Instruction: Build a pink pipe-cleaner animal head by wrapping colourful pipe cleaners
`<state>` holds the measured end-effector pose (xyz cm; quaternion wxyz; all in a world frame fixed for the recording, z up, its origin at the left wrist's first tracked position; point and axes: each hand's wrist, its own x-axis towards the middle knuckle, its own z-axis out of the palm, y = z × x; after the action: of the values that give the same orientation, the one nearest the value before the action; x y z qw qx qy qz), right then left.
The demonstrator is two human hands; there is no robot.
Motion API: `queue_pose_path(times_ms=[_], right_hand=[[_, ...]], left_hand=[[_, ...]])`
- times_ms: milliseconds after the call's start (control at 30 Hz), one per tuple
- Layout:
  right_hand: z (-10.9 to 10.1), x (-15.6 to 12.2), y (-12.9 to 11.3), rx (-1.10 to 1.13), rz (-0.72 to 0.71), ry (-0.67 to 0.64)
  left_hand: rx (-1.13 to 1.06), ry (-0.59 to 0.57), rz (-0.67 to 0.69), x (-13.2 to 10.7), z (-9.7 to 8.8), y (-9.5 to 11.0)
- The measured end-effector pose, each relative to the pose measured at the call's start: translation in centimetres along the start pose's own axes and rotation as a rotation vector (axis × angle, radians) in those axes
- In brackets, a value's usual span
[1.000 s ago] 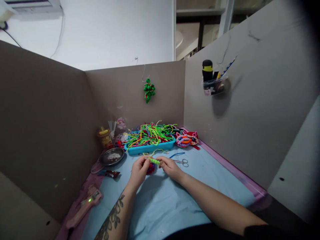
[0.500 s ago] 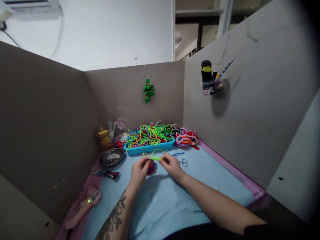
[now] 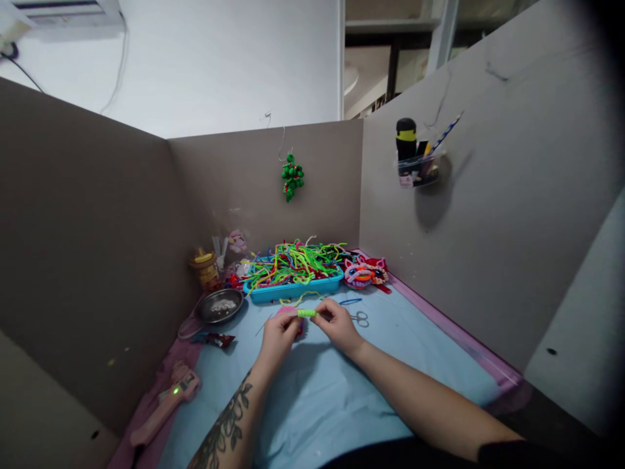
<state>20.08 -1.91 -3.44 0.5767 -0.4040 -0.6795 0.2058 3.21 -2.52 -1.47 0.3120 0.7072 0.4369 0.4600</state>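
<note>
A short bright-green coil of pipe cleaner stretches between my two hands above the blue sheet. My left hand pinches its left end with thumb and forefinger. At its right end, my right hand grips it with bent fingers. Just behind my left fingers lies a pink and red fuzzy piece, mostly covered by the hand. Scissors rest right of my right hand, their blades partly hidden. A blue pipe cleaner and a yellow-green strand lie beyond the hands.
Behind stands a blue tray heaped with pipe cleaners, beside finished fuzzy figures. On the left are a metal bowl, a jar and a pink glue gun with a green light. Grey partitions enclose the table.
My left hand has turned and its fingers have shifted slightly right along the green coil. More of the pink piece behind it now shows. My right hand stays almost in place.
</note>
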Motion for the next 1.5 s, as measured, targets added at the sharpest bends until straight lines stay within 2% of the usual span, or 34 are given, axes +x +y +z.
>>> queue_pose_path(times_ms=[133, 233, 400, 633, 767, 967, 1067, 1200, 1367, 1500], right_hand=[[0.0, 0.0, 0.1, -0.081, -0.031, 0.063], [0.1, 0.0, 0.2, -0.138, -0.079, 0.084], [0.4, -0.2, 0.5, -0.197, -0.162, 0.102], [0.4, -0.3, 0.6, -0.249, -0.198, 0.113], [0.1, -0.3, 0.4, -0.240, -0.175, -0.003], [-0.2, -0.1, 1.0, -0.205, -0.120, -0.232], [-0.2, 0.1, 1.3, -0.244, -0.132, -0.300], [-0.2, 0.3, 1.2, -0.235, -0.109, -0.263], [-0.2, 0.3, 1.0, -0.217, -0.101, -0.228], [-0.2, 0.1, 1.1, -0.247, -0.130, -0.204]], left_hand=[[-0.091, -0.025, -0.045, 0.1, 0.1, 0.3], [-0.250, -0.054, -0.146, 0.1, 0.3, 0.5], [-0.384, 0.005, -0.264, 0.0, 0.4, 0.7], [-0.418, 0.020, -0.248, 0.2, 0.4, 0.7], [-0.400, 0.023, -0.200, 0.4, 0.2, 0.2], [-0.258, 0.036, -0.085, 0.6, -0.2, -1.2], [-0.292, 0.033, -0.100, 0.6, -0.3, -1.1], [-0.404, 0.083, -0.138, 0.6, -0.4, -0.2], [-0.387, 0.195, -0.154, 0.6, -0.7, 0.6], [-0.401, 0.197, -0.169, 0.5, -0.9, 0.9]])
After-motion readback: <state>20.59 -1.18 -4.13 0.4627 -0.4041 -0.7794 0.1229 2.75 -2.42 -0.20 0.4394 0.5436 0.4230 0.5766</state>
